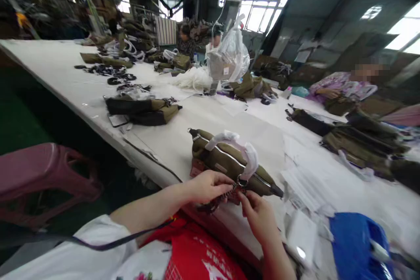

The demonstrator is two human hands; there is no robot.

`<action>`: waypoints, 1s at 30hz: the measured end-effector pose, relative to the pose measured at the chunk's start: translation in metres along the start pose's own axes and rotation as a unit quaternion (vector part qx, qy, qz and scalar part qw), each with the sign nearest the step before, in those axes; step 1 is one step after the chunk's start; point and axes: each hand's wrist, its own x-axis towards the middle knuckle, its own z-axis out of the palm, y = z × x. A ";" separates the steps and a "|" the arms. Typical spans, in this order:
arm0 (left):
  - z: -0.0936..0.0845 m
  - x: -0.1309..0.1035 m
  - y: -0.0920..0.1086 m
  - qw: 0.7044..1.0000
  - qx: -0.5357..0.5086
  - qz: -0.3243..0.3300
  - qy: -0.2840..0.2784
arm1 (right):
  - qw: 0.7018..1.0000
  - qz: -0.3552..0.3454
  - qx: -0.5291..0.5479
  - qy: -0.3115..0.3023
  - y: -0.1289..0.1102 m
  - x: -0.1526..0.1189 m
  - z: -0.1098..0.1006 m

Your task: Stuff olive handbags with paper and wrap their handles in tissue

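Observation:
An olive-green handbag (226, 157) with silvery zips stands at the table's near edge, its handle (251, 157) wrapped in white padding. In front of it, my left hand (210, 186) is closed, thumb and fingers pinching a dark chain strap (215, 203) close to the ring at the handle's base. My right hand (257, 210) is closed too, with its fingertips at the strap's end by that same ring. The strap's free part bunches below my left hand. The exact fitting between my fingertips is too small to make out.
Another dark olive bag (141, 109) lies left on the white table (183, 140), before several dark straps (121, 78). More bags (357, 140) lie right, near a seated person (344, 85). A blue plastic bag (359, 245) sits front right. A maroon stool (42, 175) stands left.

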 end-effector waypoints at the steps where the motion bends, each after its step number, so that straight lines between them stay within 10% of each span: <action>1: 0.003 0.000 -0.003 0.999 0.042 0.004 0.012 | 1.000 -0.006 0.014 -0.005 -0.004 0.000 0.001; 9: 0.011 -0.002 -0.006 0.931 0.317 0.027 0.180 | 0.998 -0.039 0.050 0.016 -0.010 -0.005 0.001; 17: 0.016 0.016 -0.020 0.984 0.169 0.030 0.042 | 0.996 -0.035 0.077 -0.018 -0.011 -0.011 -0.006; 24: 0.006 0.029 -0.041 0.993 0.090 -0.011 0.078 | 0.945 0.027 -0.173 0.278 0.060 0.018 -0.083; 30: 0.002 0.029 -0.052 0.992 0.098 -0.015 0.073 | 0.888 0.070 -0.258 0.373 0.130 0.056 -0.127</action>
